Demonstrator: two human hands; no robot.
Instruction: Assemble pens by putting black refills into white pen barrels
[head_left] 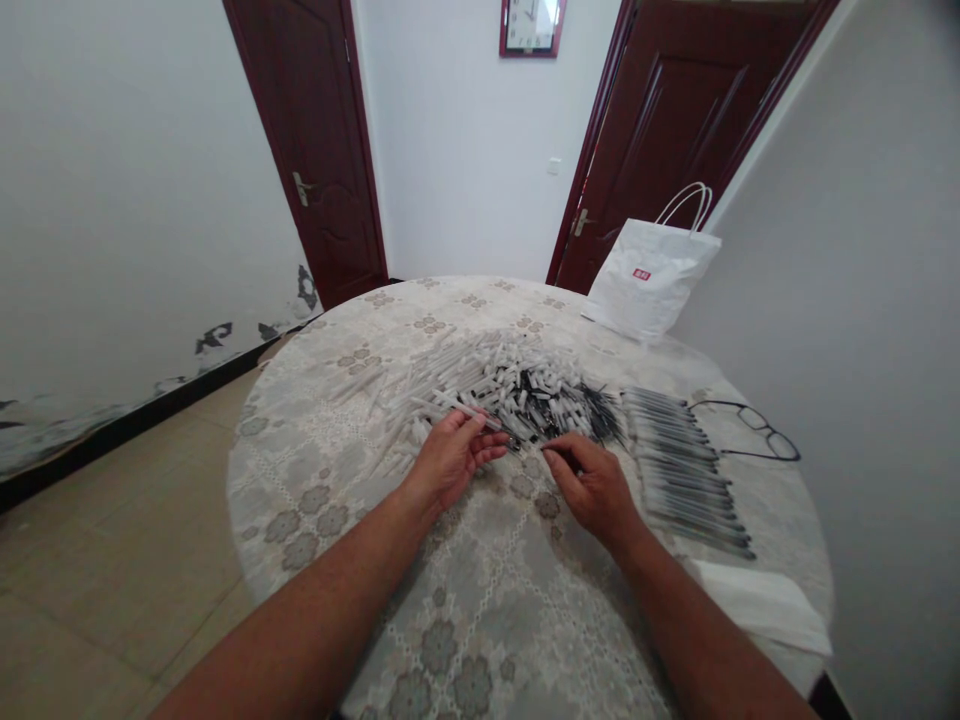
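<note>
My left hand [457, 455] is closed on a slim whitish pen barrel [471, 411], pinched between thumb and fingers, with a dark piece near its right end. To the right of it, my right hand [589, 485] makes a pinch just above the tablecloth. Whatever small piece sits between those fingertips is too small to name. Beyond both hands spreads a pile of pale pen barrels [442, 372], with short white pieces [555, 368] and thin black pieces [600, 408] heaped at its right. A row of dark-tipped pens [679, 465] lies side by side to the right of my right hand.
A pair of glasses [780, 445] rests near the right edge of the round table [450, 620]. A white paper bag [652, 275] with handles stands at the back right. Near the front right lies a folded white sheet [765, 605]. A wall is close on the right.
</note>
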